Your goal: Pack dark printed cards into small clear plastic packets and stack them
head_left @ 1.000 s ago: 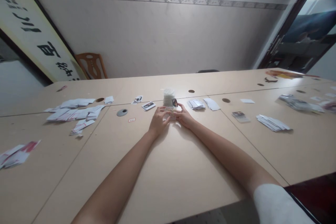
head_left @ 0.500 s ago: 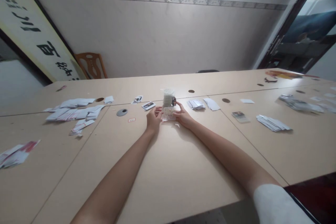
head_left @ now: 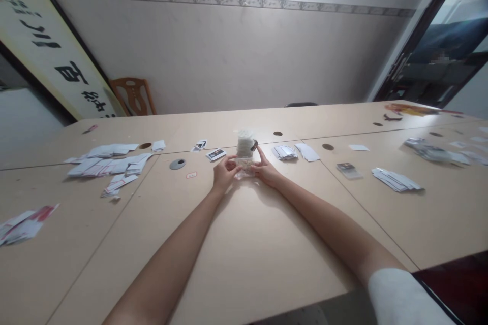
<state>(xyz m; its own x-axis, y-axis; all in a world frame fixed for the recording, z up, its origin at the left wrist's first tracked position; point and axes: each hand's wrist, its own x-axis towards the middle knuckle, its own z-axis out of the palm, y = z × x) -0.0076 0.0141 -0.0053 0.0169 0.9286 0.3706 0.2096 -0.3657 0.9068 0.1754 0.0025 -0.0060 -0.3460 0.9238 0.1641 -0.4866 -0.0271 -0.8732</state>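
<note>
Table: pale wood-toned panels are spanning the view, bearing the table (head_left: 247,244) lot listed below
Framed calligraphy panel: the panel (head_left: 68,68) is leaning at a slant beyond the table's left end
Paper slips: a white, red-marked pile (head_left: 109,165) is lying at left
Right hand: the hand (head_left: 269,172) is holding a narrow grip on the box's right side, its index finger reaching up beside the dark card
Left hand: the hand (head_left: 224,172) is gripping narrowly at the box's left side
Transparent stack: pale layers (head_left: 245,143) are standing just behind the box
Transparent plastic box: the box (head_left: 244,166) is sitting mid-table between both hands; its contents are showing too blurred to tell
Change: the left fingers are closing in over the box, so it is being steadied from both sides
Dark picture card: the card (head_left: 254,145) is tilting by the right index fingertip
</note>
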